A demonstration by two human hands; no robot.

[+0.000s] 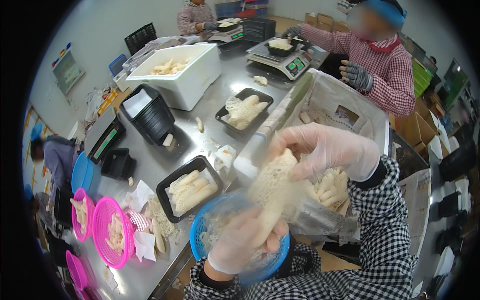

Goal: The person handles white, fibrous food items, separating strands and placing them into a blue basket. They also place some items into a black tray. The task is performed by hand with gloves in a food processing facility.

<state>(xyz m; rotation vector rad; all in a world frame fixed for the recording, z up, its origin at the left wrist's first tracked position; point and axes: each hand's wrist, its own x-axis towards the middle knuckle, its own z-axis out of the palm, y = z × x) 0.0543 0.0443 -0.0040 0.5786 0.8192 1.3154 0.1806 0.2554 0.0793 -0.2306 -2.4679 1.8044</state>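
Note:
Both my hands wear thin clear gloves. My left hand (pixel 240 238) grips the lower stem of a bamboo fungus (pixel 273 198) with a lacy net skirt, blurred by motion. At its upper end, my right hand (pixel 326 152) pinches the net and top between thumb and fingers. Beneath them is a blue plastic basket (pixel 195 234) with net scraps inside. Left of it, a black plastic tray (pixel 165 191) holds several pale stems on white paper. Right of my hands, a heap of pale fungus stems (pixel 330 189) lies in a paper-lined box, partly hidden by my right hand.
A filled black tray (pixel 245 125), stacked black trays (pixel 148 116) and a white foam box (pixel 187 86) stand on the steel table. Pink baskets (pixel 112 258) are at the left. A newspaper-lined foam box (pixel 382 123) is at the right. A co-worker (pixel 390 75) stands by a scale (pixel 279 62).

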